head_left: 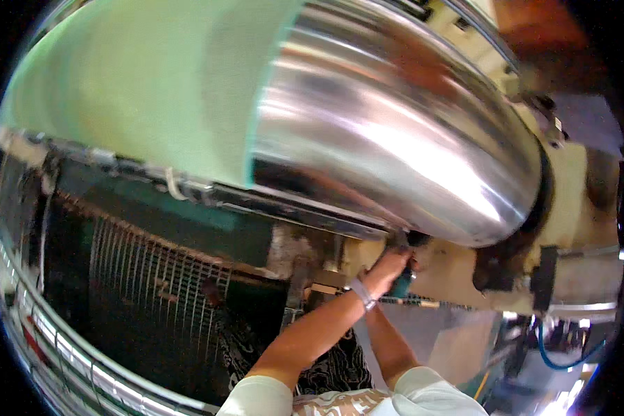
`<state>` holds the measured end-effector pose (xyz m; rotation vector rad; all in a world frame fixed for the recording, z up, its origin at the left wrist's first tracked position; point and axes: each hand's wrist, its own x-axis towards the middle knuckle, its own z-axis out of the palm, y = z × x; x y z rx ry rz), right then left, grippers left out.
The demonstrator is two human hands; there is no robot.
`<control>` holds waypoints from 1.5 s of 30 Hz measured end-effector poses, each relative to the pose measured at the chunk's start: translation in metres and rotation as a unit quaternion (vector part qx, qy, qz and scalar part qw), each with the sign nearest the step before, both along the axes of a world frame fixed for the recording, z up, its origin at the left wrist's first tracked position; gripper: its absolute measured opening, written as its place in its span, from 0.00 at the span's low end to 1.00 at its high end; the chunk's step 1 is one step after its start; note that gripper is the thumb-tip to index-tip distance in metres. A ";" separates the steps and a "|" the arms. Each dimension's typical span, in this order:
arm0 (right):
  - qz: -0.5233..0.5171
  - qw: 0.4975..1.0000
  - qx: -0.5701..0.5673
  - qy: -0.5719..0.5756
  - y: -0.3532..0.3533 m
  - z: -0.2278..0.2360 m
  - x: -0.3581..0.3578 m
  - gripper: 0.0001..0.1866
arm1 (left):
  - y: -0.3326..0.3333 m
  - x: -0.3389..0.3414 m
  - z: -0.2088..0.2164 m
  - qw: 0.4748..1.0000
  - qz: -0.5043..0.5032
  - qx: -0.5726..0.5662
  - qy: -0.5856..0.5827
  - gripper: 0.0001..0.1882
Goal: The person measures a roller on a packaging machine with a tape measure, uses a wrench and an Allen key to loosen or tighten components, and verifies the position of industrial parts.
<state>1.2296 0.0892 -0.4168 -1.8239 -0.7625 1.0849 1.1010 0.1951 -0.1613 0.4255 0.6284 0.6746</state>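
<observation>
A big shiny metal roller [388,132] fills the upper right. Pale green fabric [145,76] covers its left part, ending in a straight edge. Under the roller runs a long dark metal bar [305,213]. My left hand [391,264], with a light band [362,294] on its wrist, reaches to the bar's right end and is closed there; what it grips is too blurred to make out. A small dark green thing [401,284] shows just below its fingers. My right forearm [390,347] passes up behind the left wrist, which hides most of the right hand.
Left of my legs lies a metal grating [156,277] below the bar. A curved metal rail [97,371] runs along the lower left. The cream machine frame [451,267] stands at the roller's right end, with a blue hose [555,364] hanging farther right.
</observation>
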 end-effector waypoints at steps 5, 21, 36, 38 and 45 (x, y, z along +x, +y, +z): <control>-0.014 0.993 -0.080 0.084 -0.052 0.096 -0.017 0.08 | 0.005 -0.004 -0.001 0.976 0.054 -0.133 -0.161 0.10; 0.210 0.930 -0.278 -0.117 0.025 0.368 -0.022 0.07 | -0.071 -0.146 -0.027 0.979 0.085 -0.172 -0.074 0.11; 0.209 0.879 -0.408 -0.134 0.097 0.413 -0.046 0.07 | 0.015 -0.259 -0.060 0.992 0.053 0.081 0.078 0.16; 0.257 0.850 -0.421 -0.187 0.106 0.412 -0.044 0.07 | 0.026 -0.264 -0.064 0.988 0.018 0.106 0.112 0.16; 0.312 0.789 -0.474 -0.235 0.134 0.413 -0.046 0.09 | 0.043 -0.279 -0.059 0.981 -0.080 0.108 0.138 0.16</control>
